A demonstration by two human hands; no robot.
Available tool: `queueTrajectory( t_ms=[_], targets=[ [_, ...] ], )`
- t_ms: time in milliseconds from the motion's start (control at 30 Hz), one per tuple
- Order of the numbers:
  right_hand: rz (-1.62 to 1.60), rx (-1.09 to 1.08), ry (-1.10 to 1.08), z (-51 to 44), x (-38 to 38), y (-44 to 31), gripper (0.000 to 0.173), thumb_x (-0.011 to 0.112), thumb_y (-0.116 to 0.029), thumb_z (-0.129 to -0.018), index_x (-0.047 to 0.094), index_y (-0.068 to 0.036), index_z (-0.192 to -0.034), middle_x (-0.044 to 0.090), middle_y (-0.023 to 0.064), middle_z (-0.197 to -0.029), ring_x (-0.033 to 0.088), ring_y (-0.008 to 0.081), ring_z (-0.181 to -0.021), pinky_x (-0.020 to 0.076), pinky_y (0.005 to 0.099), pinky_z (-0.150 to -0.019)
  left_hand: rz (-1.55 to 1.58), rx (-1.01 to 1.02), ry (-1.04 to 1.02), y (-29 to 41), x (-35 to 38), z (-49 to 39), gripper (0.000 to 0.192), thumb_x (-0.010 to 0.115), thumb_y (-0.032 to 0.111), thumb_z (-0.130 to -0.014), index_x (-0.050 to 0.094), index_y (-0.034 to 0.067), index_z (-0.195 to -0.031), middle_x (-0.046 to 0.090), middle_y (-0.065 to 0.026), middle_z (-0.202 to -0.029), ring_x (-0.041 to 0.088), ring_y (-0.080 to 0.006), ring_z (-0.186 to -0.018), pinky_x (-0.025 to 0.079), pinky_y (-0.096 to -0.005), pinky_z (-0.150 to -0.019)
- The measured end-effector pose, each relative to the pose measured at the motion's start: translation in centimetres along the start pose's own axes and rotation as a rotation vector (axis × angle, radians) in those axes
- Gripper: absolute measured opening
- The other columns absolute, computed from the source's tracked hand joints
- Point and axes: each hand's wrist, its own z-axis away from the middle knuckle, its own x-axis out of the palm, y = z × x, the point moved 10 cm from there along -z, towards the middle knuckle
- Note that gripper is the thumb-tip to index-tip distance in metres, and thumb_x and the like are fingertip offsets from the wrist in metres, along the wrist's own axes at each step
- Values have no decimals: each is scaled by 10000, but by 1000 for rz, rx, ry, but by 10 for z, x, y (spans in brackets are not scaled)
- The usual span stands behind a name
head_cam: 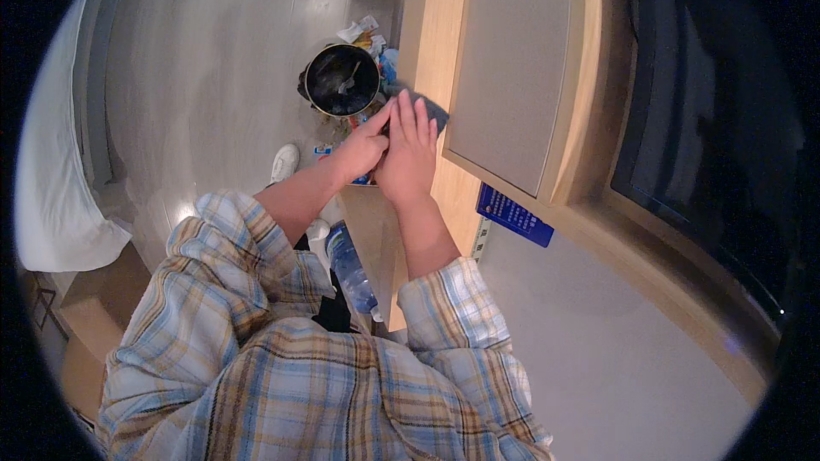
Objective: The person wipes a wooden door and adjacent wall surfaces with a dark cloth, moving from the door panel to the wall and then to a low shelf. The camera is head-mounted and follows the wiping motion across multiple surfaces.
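Observation:
My right hand (pixel 409 153) lies with its fingers extended and close together over a dark grey cloth (pixel 438 114) at the edge of a light wooden ledge (pixel 442 19). Beside it, my left hand (pixel 366 147) has its index finger stretched towards the cloth and its other fingers curled; whether it grips part of the cloth cannot be told. Just beyond my hands on the floor stands a round bin (pixel 343 80) with a dark bag and some refuse inside. Crumpled wrappers and tissues (pixel 362 32) lie around the bin, partly hidden by my hands.
A large plastic water bottle (pixel 351 269) is beside the wooden unit near my legs. A grey panel (pixel 512 57) and a dark screen (pixel 698 141) are at the right. A blue printed card (pixel 516 216) sticks out under the wooden edge. White fabric (pixel 61 160) hangs at the left.

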Motion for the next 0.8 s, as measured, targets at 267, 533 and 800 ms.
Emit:
queueTrajectory(
  t_ms=[267,533,800],
  targets=[
    [-158,169,25,66,3,13,593,530,-141,-793,352,-84,-1357,247,169,-1441,242,357,-1323,173,498,-1068,-632,170,-146,4,42,68,666,454,109,-850,107,-11,-1405,66,-223,-1469,122,-335,-1360,143,-364,-1101],
    [-91,113,68,2,-10,12,561,498,-122,-813,342,-57,-1348,236,190,-1438,239,367,-1320,190,489,-1062,-823,334,-39,58,18,8,609,468,90,-828,211,-34,-1366,143,-262,-1437,251,-376,-1305,240,-372,-1071],
    [-186,151,169,-53,-32,21,563,475,-122,-824,311,-23,-1354,254,185,-1432,246,342,-1323,217,468,-1061,-1019,465,-60,121,21,-28,621,518,27,-780,265,-57,-1341,151,-264,-1434,231,-369,-1318,225,-390,-1081]
  ],
)
